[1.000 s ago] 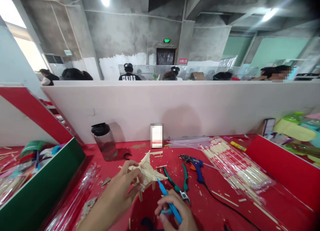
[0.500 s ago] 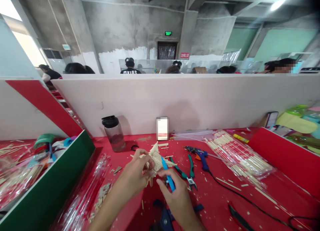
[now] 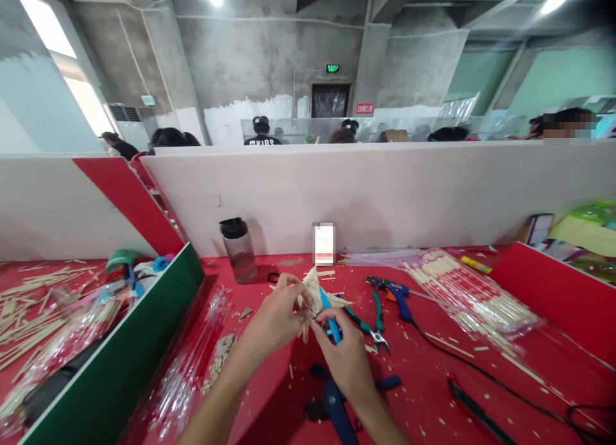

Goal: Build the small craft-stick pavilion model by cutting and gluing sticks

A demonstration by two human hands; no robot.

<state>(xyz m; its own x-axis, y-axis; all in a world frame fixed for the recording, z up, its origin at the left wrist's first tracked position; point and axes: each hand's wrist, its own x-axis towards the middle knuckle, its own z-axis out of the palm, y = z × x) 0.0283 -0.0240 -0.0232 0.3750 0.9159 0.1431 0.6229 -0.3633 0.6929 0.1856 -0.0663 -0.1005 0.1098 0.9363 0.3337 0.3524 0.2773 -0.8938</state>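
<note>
My left hand (image 3: 282, 310) is closed around the near left side of a pale, pointed craft (image 3: 312, 281) built from thin wooden sticks. Its fingers cover part of the piece. In my right hand (image 3: 347, 352) sits a slim blue pen-shaped tool (image 3: 331, 313), its narrow end slanting up beside the sticks. Whether that end touches the craft I cannot tell. Both sets of fingertips meet closely at the craft's near edge. Just right of it lie green-handled cutting pliers (image 3: 378, 317), jaws toward me. Under my right forearm is a dark blue clamp-like tool (image 3: 332, 400), partly hidden.
A blue glue gun (image 3: 397, 293) with a black cord and bagged wooden sticks (image 3: 476, 291) lie on the right. A water bottle (image 3: 239, 256) stands back left, near a green divider (image 3: 129, 361). A black-handled tool (image 3: 476, 410) lies front right. Stick scraps litter the red table (image 3: 409, 381).
The view has turned slightly left, so the scene sits farther right. Both hands keep their holds on the craft and blue tool, with fingertips now closer together.
</note>
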